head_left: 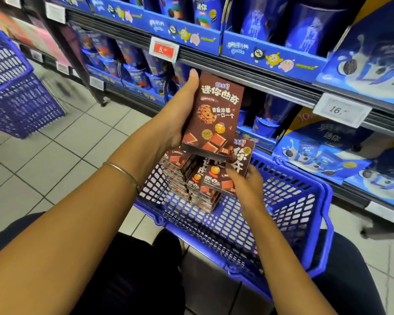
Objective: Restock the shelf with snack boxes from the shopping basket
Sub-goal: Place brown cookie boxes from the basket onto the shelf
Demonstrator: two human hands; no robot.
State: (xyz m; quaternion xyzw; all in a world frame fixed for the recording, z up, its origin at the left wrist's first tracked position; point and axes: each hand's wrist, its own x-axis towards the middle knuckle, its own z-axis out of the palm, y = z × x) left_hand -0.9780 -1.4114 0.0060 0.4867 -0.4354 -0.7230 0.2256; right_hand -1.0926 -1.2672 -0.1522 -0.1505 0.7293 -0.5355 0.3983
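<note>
Left hand [178, 119] is gripping one brown snack box [214, 114] upright just above the shopping basket [316, 214], right hand [246, 185] is pinching a second box [242, 156] off the leaning stack [184, 189] inside it, likely risking a topple if tugged sideways.

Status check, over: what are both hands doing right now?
Left hand holds brown snack box upright. Right hand grips second box over basket. Nothing blocks the shelf.

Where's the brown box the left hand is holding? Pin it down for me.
In the head view's centre, the brown box stands upright in the left hand, just above the stack of boxes in the near blue basket.
</note>
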